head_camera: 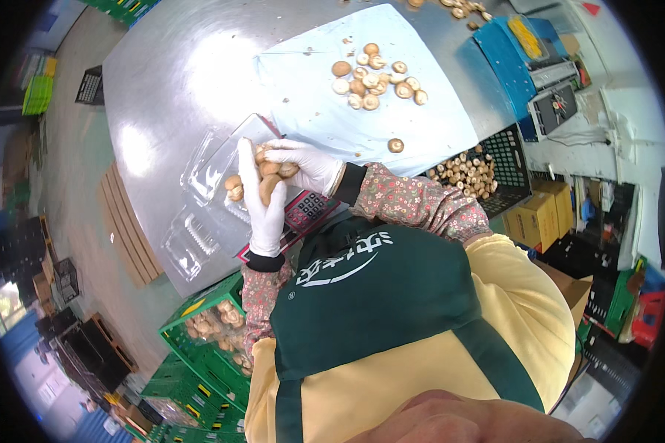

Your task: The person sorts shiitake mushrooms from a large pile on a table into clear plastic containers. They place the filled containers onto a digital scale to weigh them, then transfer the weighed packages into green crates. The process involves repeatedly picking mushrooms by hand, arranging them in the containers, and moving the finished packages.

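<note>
Several brown mushrooms [269,168] are gathered between my two white-gloved hands, above a clear plastic clamshell container on a scale. My left hand [261,202] cups them from the left and below, its thumb against a larger mushroom. My right hand [307,161] rests its fingers on them from the right. Another mushroom [234,187] lies just left of my left hand, in the container. The scale's keypad [310,207] shows below my right hand. More mushrooms [371,80] lie in a loose group on a pale blue cloth [321,124], with a single one [395,145] nearer me.
An empty clear clamshell [190,238] lies at the metal table's [160,111] left edge. At right, a black crate [510,166] holds mushrooms. Green crates [183,329] with packed mushrooms stand at lower left. A blue box [504,61] sits at the far right.
</note>
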Demonstrator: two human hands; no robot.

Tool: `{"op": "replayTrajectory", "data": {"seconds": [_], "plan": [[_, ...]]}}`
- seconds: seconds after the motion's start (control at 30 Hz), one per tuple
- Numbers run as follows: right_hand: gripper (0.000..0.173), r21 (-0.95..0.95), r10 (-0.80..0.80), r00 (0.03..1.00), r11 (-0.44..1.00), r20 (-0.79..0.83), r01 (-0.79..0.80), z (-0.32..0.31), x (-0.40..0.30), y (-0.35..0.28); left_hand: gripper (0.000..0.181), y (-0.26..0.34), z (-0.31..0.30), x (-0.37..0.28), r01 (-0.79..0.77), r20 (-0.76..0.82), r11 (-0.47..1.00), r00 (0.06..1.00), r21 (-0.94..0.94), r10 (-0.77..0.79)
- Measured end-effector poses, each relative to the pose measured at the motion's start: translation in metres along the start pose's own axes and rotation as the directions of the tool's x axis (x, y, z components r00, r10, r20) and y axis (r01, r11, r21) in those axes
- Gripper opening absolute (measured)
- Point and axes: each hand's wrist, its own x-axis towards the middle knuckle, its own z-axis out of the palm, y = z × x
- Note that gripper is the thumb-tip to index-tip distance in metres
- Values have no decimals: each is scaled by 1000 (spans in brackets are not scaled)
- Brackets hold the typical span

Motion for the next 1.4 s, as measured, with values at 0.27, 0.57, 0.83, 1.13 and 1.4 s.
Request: {"op": "replayTrajectory", "data": {"seconds": [0.27,0.57,0.83,1.13,1.4], "plan": [[33,-875,-448,880,476,-158,86,-167,-159,-72,49,-51,-47,-26,195,-357,816,934,545,15],[35,-757,-609,787,-467,-99,-457,-183,-222,-94,55,-56,-36,-29,117,-285,481,912,869,294],[44,-886,-609,785,-297,-110,-355,-206,-136,-65,39,-33,99,-7,282,146,955,952,-88,-267],[44,-987,-577,816,-149,34,-64,-161,-120,-116,43,-102,162,-2,801,494,223,534,-556,-686],[36,-637,-728,654,-607,207,-475,-245,-89,-177,42,-126,186,28,719,198,592,681,-364,-705]]}}
